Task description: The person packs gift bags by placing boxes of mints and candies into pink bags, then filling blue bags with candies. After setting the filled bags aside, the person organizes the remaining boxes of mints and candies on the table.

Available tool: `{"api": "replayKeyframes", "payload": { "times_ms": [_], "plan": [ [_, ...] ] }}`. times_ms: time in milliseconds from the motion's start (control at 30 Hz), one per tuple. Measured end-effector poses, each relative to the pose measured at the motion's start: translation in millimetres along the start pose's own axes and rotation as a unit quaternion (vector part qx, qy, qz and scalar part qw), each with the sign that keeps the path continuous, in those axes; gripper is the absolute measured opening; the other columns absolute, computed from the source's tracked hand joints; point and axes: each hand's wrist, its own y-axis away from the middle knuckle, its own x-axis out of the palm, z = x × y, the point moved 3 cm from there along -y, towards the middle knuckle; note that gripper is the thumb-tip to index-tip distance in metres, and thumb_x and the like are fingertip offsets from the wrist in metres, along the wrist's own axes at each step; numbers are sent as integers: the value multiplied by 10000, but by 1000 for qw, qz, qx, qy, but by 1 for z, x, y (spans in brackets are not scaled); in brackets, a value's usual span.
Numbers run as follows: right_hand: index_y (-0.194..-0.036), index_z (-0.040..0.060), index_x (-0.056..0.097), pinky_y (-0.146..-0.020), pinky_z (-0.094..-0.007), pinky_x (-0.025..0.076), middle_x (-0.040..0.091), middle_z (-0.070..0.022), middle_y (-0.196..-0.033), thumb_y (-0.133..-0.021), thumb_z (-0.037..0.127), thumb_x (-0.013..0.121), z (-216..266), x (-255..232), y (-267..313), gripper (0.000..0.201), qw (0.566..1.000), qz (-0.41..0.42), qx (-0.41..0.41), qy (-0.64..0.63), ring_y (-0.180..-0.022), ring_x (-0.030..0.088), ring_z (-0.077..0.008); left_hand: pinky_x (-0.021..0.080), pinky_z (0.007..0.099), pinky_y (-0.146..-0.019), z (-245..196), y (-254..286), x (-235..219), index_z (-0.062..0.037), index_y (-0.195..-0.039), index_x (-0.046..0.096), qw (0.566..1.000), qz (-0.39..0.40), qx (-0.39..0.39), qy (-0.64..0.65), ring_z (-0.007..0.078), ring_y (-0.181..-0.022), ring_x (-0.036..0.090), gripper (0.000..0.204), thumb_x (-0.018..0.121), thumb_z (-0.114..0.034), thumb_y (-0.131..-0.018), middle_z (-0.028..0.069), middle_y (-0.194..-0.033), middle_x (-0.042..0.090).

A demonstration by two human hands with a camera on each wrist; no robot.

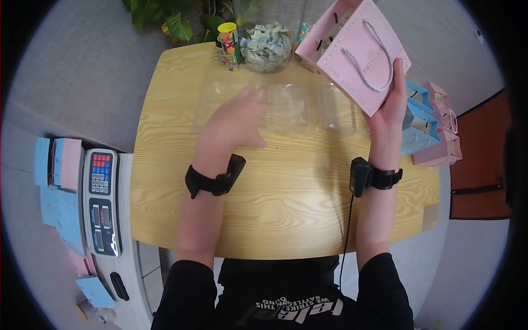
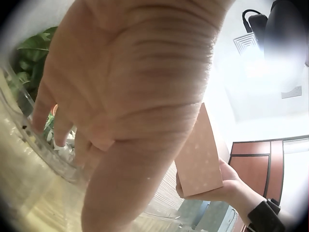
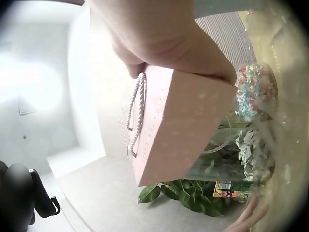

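Observation:
A pink paper bag (image 1: 360, 55) with a grey rope handle is raised, tilted, at the table's right rear. My right hand (image 1: 391, 107) grips its lower part; in the right wrist view that hand (image 3: 164, 36) lies over one end of the bag (image 3: 188, 121). My left hand (image 1: 234, 121), blurred, hovers above clear plastic containers (image 1: 289, 104) with its fingers spread, holding nothing visible. Up close in the left wrist view, the left hand (image 2: 130, 92) hides much of what lies below it. The bag (image 2: 200, 164) shows beyond it.
At the rear stand a clear jar of wrapped pieces (image 1: 267, 48) and a yellow-lidded tube (image 1: 227, 41), with a plant (image 1: 179, 27) behind. Blue bags (image 1: 419, 124) and pink bags (image 1: 443, 151) stand at the right. A scale (image 1: 102, 203) is left of the table.

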Motion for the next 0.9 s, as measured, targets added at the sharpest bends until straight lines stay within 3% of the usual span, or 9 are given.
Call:
{"api": "replayKeyframes", "payload": {
  "times_ms": [67, 167, 233, 367, 433, 533, 900],
  "plan": [
    [-1319, 39, 470, -970, -443, 488, 558, -118, -1296, -984, 340, 487, 0, -3, -1, 451, 1000, -2, 3, 12, -1154, 573, -270, 289, 392, -1127, 3, 1, -2, -90, -1373, 463, 998, 49, -31, -13, 325, -1414, 239, 882, 846, -174, -583, 174, -1496, 324],
    [-1293, 32, 491, -938, -411, 513, 586, -111, -1257, -979, 323, 505, -3, -7, -4, 429, 999, 1, 1, 38, -1121, 597, -245, 286, 391, -1128, 14, 3, -3, -97, -1379, 459, 997, 32, -22, 62, 337, -1414, 233, 888, 849, -228, -593, 184, -1494, 324],
    [-1246, 1, 526, -917, -330, 511, 611, -97, -1212, -950, 298, 569, -7, -7, -3, 421, 999, 5, 15, 40, -1094, 604, -191, 323, 399, -1110, 16, 3, -4, -86, -1369, 472, 997, -44, 17, 54, 329, -1399, 270, 891, 847, -304, -591, 169, -1476, 360],
    [-1233, 4, 540, -898, -310, 510, 618, -89, -1190, -940, 299, 589, -8, -7, -2, 419, 997, -15, 24, 75, -1073, 609, -178, 303, 395, -1121, 16, -1, 2, -86, -1388, 449, 997, -59, 21, 39, 325, -1410, 249, 912, 838, -342, -604, 191, -1488, 328],
    [-1225, 5, 548, -878, -291, 504, 624, -81, -1163, -924, 298, 613, -9, -8, -2, 426, 992, -16, 39, 119, -1045, 613, -160, 276, 386, -1127, 15, 0, 4, -66, -1379, 459, 997, -44, 8, 69, 362, -1399, 262, 858, 819, -315, -640, 220, -1519, 251],
    [-1227, 0, 542, -868, -279, 497, 622, -80, -1154, -914, 298, 626, -14, -12, -4, 440, 985, -2, 55, 161, -1028, 612, -150, 278, 383, -1124, 20, -5, 4, -45, -1363, 473, 999, -9, 11, 51, 359, -1402, 257, 832, 800, -347, -659, 219, -1522, 244],
    [-1250, -13, 517, -900, -266, 463, 606, -87, -1175, -911, 293, 629, -18, -11, -3, 470, 978, -4, 59, 202, -1057, 589, -146, 320, 372, -1098, 25, -5, 4, -27, -1336, 500, 996, -19, 5, 83, 339, -1387, 300, 818, 786, -406, -670, 198, -1522, 261]
  ]
}}
